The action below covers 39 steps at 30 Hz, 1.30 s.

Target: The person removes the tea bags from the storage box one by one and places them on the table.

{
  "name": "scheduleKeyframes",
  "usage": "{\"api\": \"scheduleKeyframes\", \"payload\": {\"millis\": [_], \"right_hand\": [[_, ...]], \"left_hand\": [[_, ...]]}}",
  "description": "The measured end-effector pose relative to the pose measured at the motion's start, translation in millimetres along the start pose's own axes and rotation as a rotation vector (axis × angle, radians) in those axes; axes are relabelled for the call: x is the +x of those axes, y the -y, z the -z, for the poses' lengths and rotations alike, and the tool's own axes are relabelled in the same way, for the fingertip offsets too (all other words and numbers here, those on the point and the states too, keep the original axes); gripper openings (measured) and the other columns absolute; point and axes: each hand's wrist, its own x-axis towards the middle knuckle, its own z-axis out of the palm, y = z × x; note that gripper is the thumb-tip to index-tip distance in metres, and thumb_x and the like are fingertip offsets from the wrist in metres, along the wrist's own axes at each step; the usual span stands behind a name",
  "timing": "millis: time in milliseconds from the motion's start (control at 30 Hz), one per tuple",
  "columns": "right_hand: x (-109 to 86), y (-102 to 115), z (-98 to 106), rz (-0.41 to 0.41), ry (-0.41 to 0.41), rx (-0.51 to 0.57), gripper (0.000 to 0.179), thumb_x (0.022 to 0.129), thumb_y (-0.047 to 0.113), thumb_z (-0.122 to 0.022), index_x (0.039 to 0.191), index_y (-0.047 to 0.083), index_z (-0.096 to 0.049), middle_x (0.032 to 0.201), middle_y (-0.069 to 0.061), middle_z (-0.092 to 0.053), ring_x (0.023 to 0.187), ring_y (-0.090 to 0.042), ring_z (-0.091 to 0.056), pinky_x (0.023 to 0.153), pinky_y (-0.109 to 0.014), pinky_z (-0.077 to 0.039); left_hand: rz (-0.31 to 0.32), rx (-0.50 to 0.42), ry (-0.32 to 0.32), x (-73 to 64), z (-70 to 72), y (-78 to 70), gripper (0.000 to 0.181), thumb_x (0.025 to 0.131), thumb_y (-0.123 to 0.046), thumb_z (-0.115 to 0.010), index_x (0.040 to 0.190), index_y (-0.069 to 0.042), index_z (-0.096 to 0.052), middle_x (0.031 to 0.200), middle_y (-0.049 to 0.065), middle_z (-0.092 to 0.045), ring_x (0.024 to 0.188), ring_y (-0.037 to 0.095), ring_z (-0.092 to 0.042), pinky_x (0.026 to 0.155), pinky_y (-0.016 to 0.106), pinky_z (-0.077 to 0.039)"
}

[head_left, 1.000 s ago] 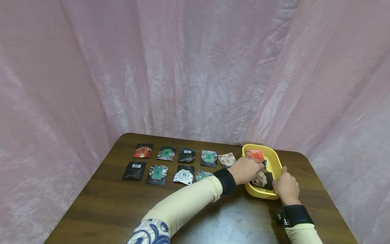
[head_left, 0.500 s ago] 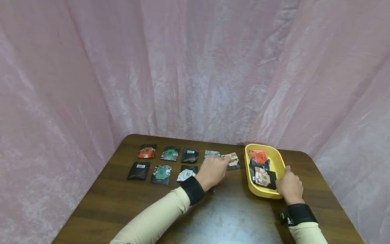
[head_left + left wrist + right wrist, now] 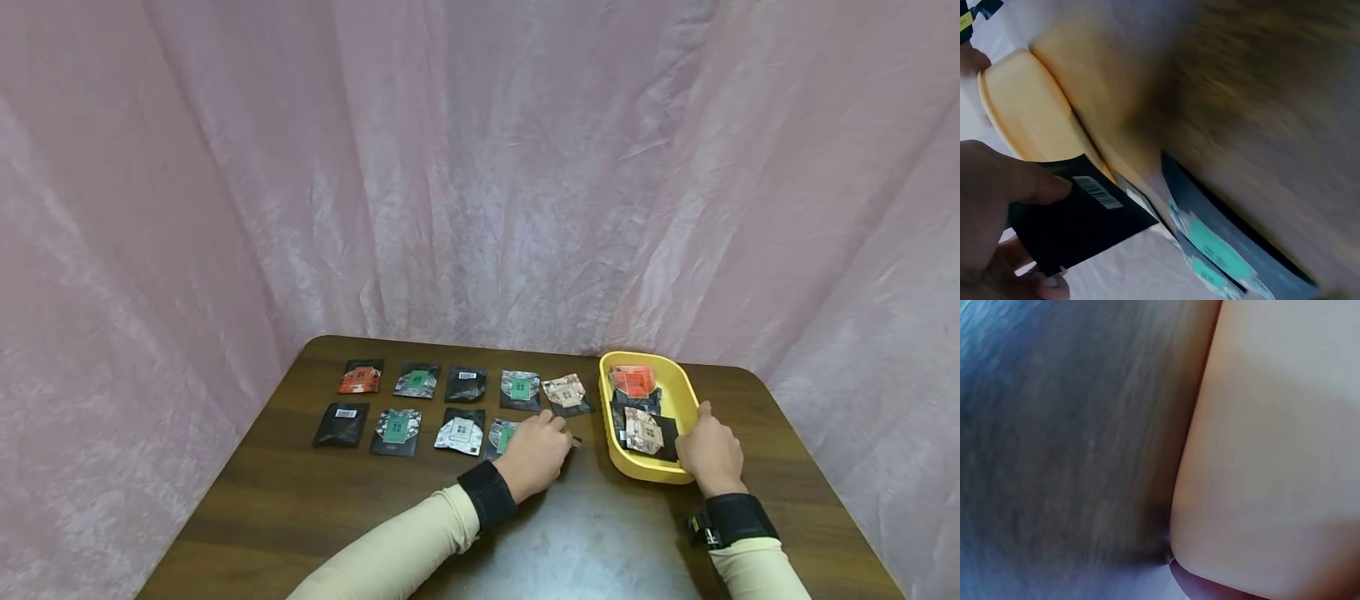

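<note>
My left hand (image 3: 534, 454) is low over the table, left of the yellow basket. Between thumb and fingers it pinches a black sachet (image 3: 1085, 219) with a white barcode label, seen well in the left wrist view and mostly hidden by the hand in the head view. At the basket's right side, my right hand (image 3: 710, 454) holds the rim of the yellow basket (image 3: 647, 471). Inside the basket lie several sachets, among them a red one (image 3: 633, 382) and a beige-and-black one (image 3: 643, 432). The basket's wall (image 3: 1272, 444) fills much of the right wrist view.
Two rows of flat sachets lie left of the basket. A beige sachet (image 3: 567, 394) and a green-labelled sachet (image 3: 521, 389) are at the back; another green-labelled sachet (image 3: 501, 437) sits partly behind my left hand. A pink curtain (image 3: 480, 167) hangs behind the wooden table (image 3: 285, 508).
My left hand has left the basket, moved left over the sachets, then come down nearer the front, and now pinches a black sachet. My right hand stays at the basket's rim.
</note>
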Motion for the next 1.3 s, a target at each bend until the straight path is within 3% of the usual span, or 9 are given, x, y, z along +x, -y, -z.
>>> {"api": "scheduleKeyframes", "payload": {"millis": [167, 433, 600, 800, 1300], "right_hand": [[0.0, -1, -2, -0.019, -0.005, 0.001, 0.088, 0.092, 0.014, -0.06, 0.164, -0.012, -0.016, 0.134, -0.046, -0.057, 0.099, -0.054, -0.066, 0.081, -0.061, -0.053], [-0.9, 2, -3, -0.005, -0.036, 0.016, 0.086, 0.09, 0.012, -0.059, 0.163, -0.012, -0.021, 0.129, -0.045, -0.06, 0.096, -0.053, -0.067, 0.077, -0.06, -0.053], [-1.3, 3, -3, -0.006, -0.044, 0.013, 0.085, 0.089, 0.011, -0.059, 0.163, -0.011, -0.022, 0.13, -0.045, -0.061, 0.099, -0.056, -0.067, 0.08, -0.062, -0.053], [-1.7, 2, -3, -0.017, -0.039, 0.012, 0.086, 0.09, 0.011, -0.059, 0.164, -0.012, -0.021, 0.132, -0.045, -0.06, 0.097, -0.052, -0.067, 0.081, -0.06, -0.054], [-2.2, 3, -3, -0.019, -0.031, 0.003, 0.085, 0.09, 0.011, -0.058, 0.164, -0.011, -0.021, 0.132, -0.045, -0.06, 0.098, -0.054, -0.067, 0.078, -0.059, -0.053]], "left_hand": [[-0.031, 0.004, 0.1, 6.4, -2.8, -12.8, 0.013, 0.101, -0.034, -0.07, 0.107, -0.027, -0.081, 0.101, -0.011, -0.077, 0.093, 0.012, -0.062, 0.075, 0.022, -0.052], [-0.017, -0.074, 0.188, 10.5, -10.6, -19.7, 0.022, 0.102, -0.034, -0.069, 0.119, -0.026, -0.08, 0.109, -0.012, -0.081, 0.098, 0.013, -0.066, 0.081, 0.026, -0.049], [-0.003, -0.151, 0.289, 10.5, -8.0, -18.5, 0.037, 0.106, -0.034, -0.06, 0.138, -0.021, -0.072, 0.128, -0.006, -0.077, 0.112, 0.016, -0.066, 0.092, 0.029, -0.05], [0.022, -0.214, 0.406, 13.0, -4.7, -18.2, 0.052, 0.109, -0.042, -0.055, 0.155, -0.018, -0.057, 0.155, 0.0, -0.062, 0.134, 0.019, -0.06, 0.108, 0.033, -0.049], [0.035, -0.234, 0.305, 13.1, -12.6, -17.0, 0.06, 0.103, -0.048, -0.065, 0.151, -0.013, -0.06, 0.144, 0.003, -0.067, 0.122, 0.02, -0.061, 0.098, 0.032, -0.05]]}}
